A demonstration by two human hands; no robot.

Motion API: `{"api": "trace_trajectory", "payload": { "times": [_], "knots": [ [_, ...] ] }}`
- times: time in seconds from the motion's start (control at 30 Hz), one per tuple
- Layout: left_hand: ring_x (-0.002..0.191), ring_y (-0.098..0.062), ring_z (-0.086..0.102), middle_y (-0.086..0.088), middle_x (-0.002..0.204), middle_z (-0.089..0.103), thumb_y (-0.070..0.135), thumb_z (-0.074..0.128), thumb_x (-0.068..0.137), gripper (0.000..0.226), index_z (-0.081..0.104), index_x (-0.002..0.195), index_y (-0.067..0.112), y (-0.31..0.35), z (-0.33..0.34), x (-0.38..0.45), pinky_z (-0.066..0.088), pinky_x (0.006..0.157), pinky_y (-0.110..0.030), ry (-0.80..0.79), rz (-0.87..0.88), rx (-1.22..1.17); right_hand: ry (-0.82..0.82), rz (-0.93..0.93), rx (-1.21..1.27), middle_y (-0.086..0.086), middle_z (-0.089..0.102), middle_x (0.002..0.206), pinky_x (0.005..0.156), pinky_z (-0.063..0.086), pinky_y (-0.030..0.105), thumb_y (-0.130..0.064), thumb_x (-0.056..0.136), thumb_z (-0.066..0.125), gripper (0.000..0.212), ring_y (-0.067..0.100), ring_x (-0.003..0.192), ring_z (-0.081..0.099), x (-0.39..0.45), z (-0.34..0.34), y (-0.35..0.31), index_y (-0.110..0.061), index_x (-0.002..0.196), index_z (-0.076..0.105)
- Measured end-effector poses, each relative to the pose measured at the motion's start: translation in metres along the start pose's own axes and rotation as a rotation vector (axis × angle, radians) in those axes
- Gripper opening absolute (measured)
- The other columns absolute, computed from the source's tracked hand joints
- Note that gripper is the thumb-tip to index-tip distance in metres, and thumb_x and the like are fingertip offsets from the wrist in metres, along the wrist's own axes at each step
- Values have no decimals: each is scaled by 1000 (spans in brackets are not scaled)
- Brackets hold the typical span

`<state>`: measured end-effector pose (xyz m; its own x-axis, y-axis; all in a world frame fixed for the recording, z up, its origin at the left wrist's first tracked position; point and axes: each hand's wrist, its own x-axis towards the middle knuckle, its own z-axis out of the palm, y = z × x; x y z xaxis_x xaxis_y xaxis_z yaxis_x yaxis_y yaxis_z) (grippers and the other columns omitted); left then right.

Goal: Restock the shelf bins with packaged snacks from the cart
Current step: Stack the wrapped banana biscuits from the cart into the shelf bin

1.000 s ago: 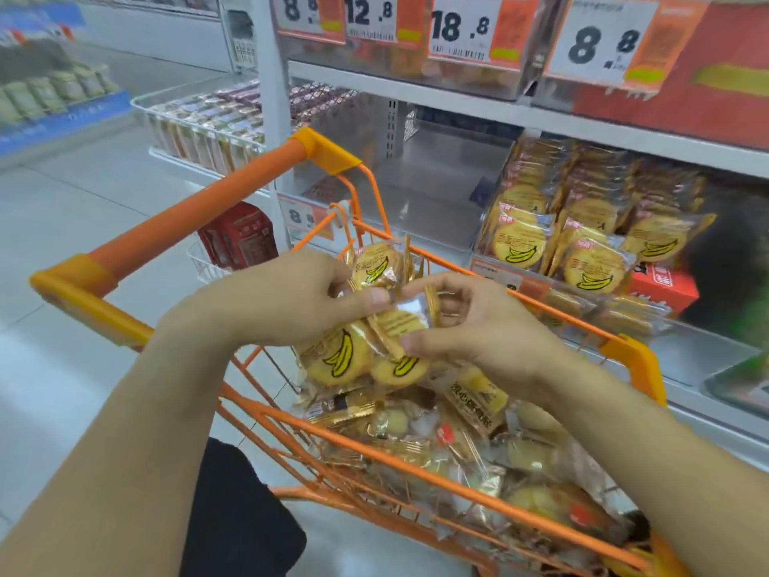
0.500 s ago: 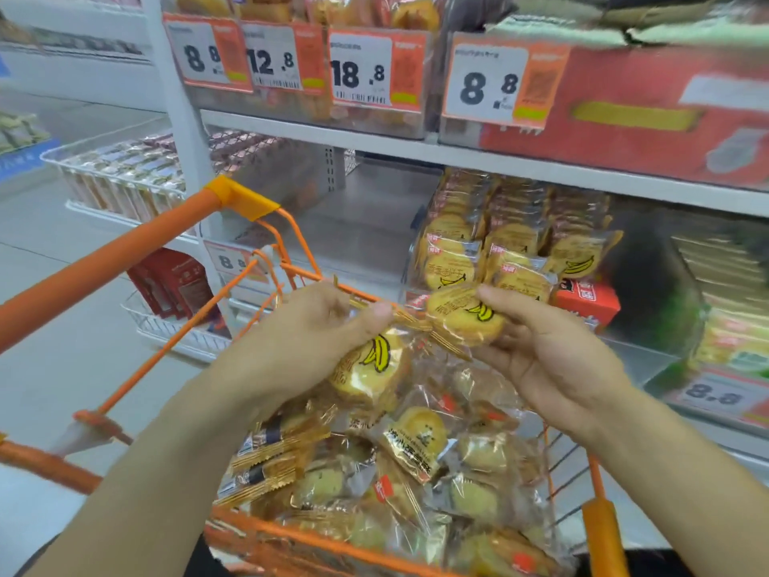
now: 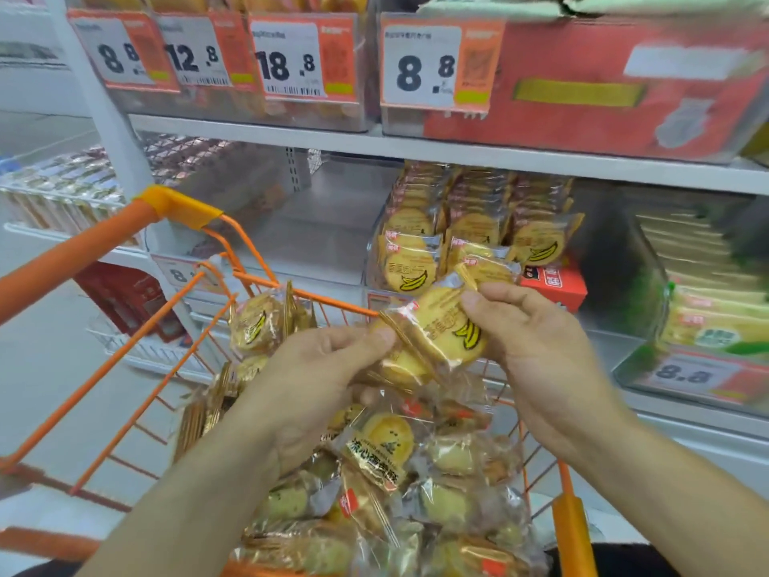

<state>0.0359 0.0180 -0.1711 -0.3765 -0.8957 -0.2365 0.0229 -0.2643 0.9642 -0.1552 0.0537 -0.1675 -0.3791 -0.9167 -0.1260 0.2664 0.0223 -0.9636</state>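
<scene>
- You have two hands in view: left hand (image 3: 316, 381), right hand (image 3: 537, 351).
- You have one orange cart (image 3: 95, 239) before you.
- You can read four price tags (image 3: 420, 62) on the upper shelf.
- You hold at least two banana packets (image 3: 441, 331); exact count unclear.
- Cart packets: too many for you to count.

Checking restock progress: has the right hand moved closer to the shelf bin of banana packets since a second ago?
Yes. The right hand, pinching a banana packet, has come up from the cart toward the shelf bin and now sits just below its front.
</scene>
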Motion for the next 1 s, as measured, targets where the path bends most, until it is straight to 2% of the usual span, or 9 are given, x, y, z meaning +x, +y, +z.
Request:
{"api": "trace_trajectory", "payload": {
  "times": [0.2, 0.3, 0.37, 0.47, 0.57, 0.67, 0.77, 0.87, 1.0],
  "knots": [
    [85, -20, 69, -11, 106, 75, 46, 51, 95, 38, 79, 99, 21, -4, 19, 0, 50, 78, -39, 76, 15, -224, -50, -6, -125, -4, 78, 96, 95, 56, 43, -31, 94, 65, 32, 18, 97, 73, 1, 8, 16, -18, 122, 58],
    [108, -21, 70, -6, 118, 73, 49, 58, 91, 36, 76, 110, 23, -1, 23, -3, 56, 90, -43, -65, 68, -263, -67, 0, -157, -2, 77, 97, 76, 61, 40, -35, 101, 54, 34, 16, 84, 73, -2, 13, 23, -18, 131, 56],
    [111, -24, 68, -8, 120, 71, 38, 68, 87, 34, 73, 115, 19, 0, 26, -4, 58, 89, -37, -143, 110, -213, -75, -31, -213, 0, 73, 104, 69, 61, 36, -39, 102, 51, 37, 16, 81, 72, -3, 15, 25, -20, 133, 53],
    [97, -21, 73, -6, 106, 76, 25, 69, 86, 19, 76, 103, 24, -4, 33, -3, 60, 78, -30, -80, 176, -27, -111, -132, -393, -8, 64, 118, 86, 59, 44, -56, 94, 48, 48, 12, 102, 67, -3, 13, 27, -26, 132, 47],
    [90, -26, 74, -11, 102, 76, 23, 67, 90, 21, 70, 111, 22, -2, 33, 2, 60, 82, -39, -43, 169, 143, -158, -150, -503, -9, 64, 113, 89, 57, 42, -70, 81, 45, 63, 7, 100, 66, -4, 10, 21, -26, 127, 45],
    [89, -42, 71, -17, 100, 75, 31, 73, 88, 22, 71, 108, 21, 10, 22, 13, 57, 79, -48, -154, 126, 255, -205, -91, -477, -10, 64, 113, 92, 57, 42, -73, 69, 56, 73, 6, 100, 67, 5, -2, 7, -30, 126, 46],
    [86, -29, 72, -9, 102, 74, 42, 87, 71, 56, 63, 115, 18, 21, 15, 22, 56, 76, -48, -215, 83, 378, -441, -83, -495, -12, 59, 129, 98, 54, 38, -66, 65, 76, 79, 7, 111, 65, 22, -29, -18, -44, 135, 46],
    [95, -17, 72, -1, 110, 74, 31, 85, 75, 49, 64, 118, 18, 30, 31, 28, 60, 78, -37, -271, 147, 435, -666, -92, -629, -9, 59, 137, 102, 52, 40, -32, 76, 86, 76, 13, 116, 66, 31, -56, -32, -41, 141, 46],
    [110, -7, 67, 11, 120, 69, 49, 81, 74, 64, 56, 129, 27, 29, 56, 51, 53, 99, -41, -220, 254, 520, -471, -43, -476, 11, 72, 119, 91, 58, 49, -6, 76, 82, 67, 25, 107, 72, 49, -79, -34, -15, 134, 50]
  ]
}}
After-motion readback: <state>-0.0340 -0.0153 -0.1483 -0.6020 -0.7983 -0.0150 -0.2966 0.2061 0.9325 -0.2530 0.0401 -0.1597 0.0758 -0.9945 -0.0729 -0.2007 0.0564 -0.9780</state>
